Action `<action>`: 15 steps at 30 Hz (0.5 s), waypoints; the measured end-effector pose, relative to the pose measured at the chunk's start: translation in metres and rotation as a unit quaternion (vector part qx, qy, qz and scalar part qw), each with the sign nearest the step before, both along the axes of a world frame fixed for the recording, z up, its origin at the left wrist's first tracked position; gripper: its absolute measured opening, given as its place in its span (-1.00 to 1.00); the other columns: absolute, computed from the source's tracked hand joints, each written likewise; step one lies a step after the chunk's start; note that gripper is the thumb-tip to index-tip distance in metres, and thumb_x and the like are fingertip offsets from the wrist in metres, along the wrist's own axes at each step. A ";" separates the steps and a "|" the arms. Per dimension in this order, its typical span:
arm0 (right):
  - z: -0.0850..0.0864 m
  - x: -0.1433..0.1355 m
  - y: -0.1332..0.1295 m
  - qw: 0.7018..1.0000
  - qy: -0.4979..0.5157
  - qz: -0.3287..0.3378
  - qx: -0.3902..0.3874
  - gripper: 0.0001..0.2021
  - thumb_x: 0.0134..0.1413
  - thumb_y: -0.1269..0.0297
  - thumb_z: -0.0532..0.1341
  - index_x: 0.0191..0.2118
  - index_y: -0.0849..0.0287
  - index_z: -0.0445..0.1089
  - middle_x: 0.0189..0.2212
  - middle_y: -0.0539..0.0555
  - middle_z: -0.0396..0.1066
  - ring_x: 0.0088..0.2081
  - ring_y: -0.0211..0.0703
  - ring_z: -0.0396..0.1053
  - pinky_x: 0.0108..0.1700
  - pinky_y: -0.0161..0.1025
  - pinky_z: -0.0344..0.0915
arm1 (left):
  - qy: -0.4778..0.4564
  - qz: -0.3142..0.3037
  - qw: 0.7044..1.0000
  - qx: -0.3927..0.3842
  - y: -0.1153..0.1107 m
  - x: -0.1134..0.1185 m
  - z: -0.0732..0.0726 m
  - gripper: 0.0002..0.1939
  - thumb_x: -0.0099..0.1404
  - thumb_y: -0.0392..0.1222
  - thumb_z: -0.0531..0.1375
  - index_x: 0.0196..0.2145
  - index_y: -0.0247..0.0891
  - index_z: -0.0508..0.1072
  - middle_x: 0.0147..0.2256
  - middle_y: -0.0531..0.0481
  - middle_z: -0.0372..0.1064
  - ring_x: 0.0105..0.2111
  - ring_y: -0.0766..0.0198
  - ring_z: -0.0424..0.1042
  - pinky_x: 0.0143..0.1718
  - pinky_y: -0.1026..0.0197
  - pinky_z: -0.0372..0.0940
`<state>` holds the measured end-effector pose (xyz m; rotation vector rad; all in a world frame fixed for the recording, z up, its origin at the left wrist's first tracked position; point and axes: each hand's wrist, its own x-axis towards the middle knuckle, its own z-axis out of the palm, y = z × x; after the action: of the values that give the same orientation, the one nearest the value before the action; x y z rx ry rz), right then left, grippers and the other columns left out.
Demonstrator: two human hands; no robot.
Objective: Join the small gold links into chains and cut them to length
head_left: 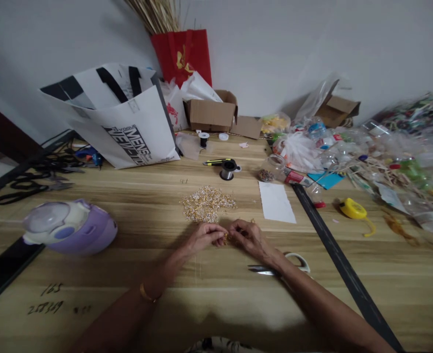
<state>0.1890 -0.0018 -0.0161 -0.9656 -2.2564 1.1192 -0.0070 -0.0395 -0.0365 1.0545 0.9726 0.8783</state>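
The left hand (209, 234) pinches a small gold beaded piece (225, 239) at its fingertips; the piece is located between both hands. Its long axis and pointing direction cannot be determined at this size. The right hand (249, 237) has its fingers drawn together; whether it grips anything cannot be told. A loose, glittering gold-and-silver bead pile (205, 203), elongated left to right, lies beyond on the wood-grain surface (146, 191). Metal-bladed scissors (262, 269) point left.
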 end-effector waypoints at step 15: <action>0.005 0.002 -0.004 0.998 0.033 0.048 -0.010 -0.76 0.26 0.19 0.04 -0.18 0.23 0.36 -0.41 0.02 0.38 -0.42 -0.29 0.28 -0.39 -0.39 0.18 | 0.065 0.011 0.997 0.038 -0.005 0.008 0.001 -0.63 0.04 0.07 0.27 -0.52 -0.36 0.43 -0.61 0.06 0.31 -0.60 0.42 0.25 -0.54 0.35 0.15</action>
<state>0.1905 -0.0054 -0.0111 -0.8219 -2.2638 1.1984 0.0013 -0.0450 -0.0355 1.1793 1.0664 0.8787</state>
